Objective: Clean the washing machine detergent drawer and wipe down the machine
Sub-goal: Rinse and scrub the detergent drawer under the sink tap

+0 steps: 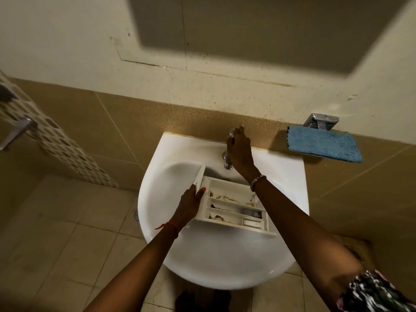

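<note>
Gripping left hand point(190, 206): pinched detergent drawer point(234, 208) by its front, over sink point(213, 262);
Right hand point(239, 149): curled round tap point(227, 164) top;
Blue cloth point(324, 145): lay on wall bracket point(321, 121)

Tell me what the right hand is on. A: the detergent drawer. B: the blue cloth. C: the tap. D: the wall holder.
C: the right hand grips the tap behind the sink basin, while the left hand holds the detergent drawer.
</note>
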`<state>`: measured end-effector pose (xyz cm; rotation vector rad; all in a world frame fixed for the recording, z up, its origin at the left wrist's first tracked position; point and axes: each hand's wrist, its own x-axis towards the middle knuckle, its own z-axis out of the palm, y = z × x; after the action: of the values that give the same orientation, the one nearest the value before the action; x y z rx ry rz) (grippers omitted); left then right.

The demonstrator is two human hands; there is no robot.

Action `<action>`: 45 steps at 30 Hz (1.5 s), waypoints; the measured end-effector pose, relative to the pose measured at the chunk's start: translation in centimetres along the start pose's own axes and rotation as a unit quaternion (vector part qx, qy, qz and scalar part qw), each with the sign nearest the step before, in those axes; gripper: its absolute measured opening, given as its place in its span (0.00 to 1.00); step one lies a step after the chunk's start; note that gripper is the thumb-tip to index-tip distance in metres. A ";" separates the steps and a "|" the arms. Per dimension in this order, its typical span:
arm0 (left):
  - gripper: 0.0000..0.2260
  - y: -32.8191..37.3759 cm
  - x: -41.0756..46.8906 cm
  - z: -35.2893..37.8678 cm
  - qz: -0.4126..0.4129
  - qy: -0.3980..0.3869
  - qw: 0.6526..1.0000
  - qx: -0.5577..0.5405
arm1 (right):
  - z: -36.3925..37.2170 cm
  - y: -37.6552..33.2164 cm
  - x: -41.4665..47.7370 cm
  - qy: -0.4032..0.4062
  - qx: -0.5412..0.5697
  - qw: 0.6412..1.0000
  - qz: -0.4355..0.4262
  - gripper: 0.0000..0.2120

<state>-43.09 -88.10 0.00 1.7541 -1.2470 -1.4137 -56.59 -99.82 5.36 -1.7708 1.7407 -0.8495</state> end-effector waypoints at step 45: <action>0.17 -0.8 0.9 0.5 -0.005 0.028 0.999 0.037 | 5.6 4.5 -2.4 -0.114 0.689 0.607 0.380 0.10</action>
<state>-43.29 -88.48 -1.22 1.8386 -1.2765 -1.3304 -55.50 -98.00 -1.90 -0.0249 0.8414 -0.9888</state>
